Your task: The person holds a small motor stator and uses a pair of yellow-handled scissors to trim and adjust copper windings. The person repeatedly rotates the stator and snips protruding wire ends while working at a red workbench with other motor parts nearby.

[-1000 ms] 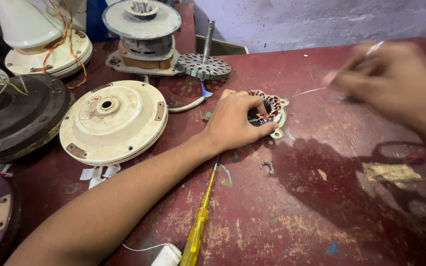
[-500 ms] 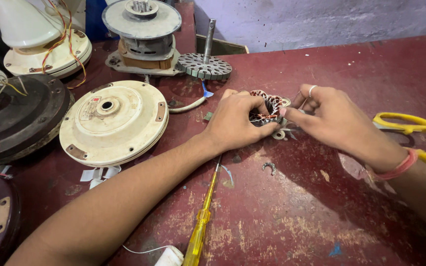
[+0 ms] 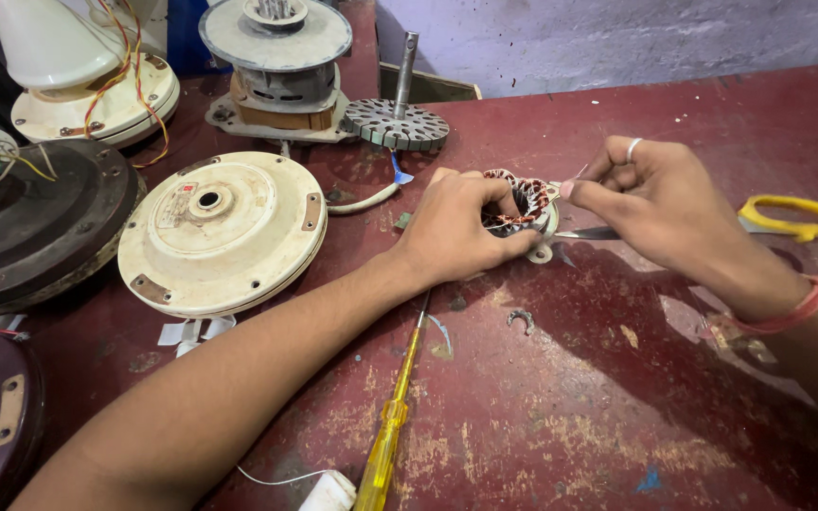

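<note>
— Left hand (image 3: 456,227) clamps the small stator (image 3: 521,203) against the red table (image 3: 570,407), fingers curled round its rim, probably to steady it.

— And the right hand (image 3: 660,203)?

— Pinching something thin beside the windings; yellow-handled scissors (image 3: 788,220) lie under it.

— The stator's look?

— Copper coils ringed inside a pale frame.

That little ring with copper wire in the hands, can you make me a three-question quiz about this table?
1. True or false: the left hand rests on the copper-wound ring.
2. What colour are the handles of the scissors? A red, B yellow, C blue.
3. Which tool lies under the left forearm?
Key: 1 true. 2 B. 3 the yellow screwdriver.
</note>
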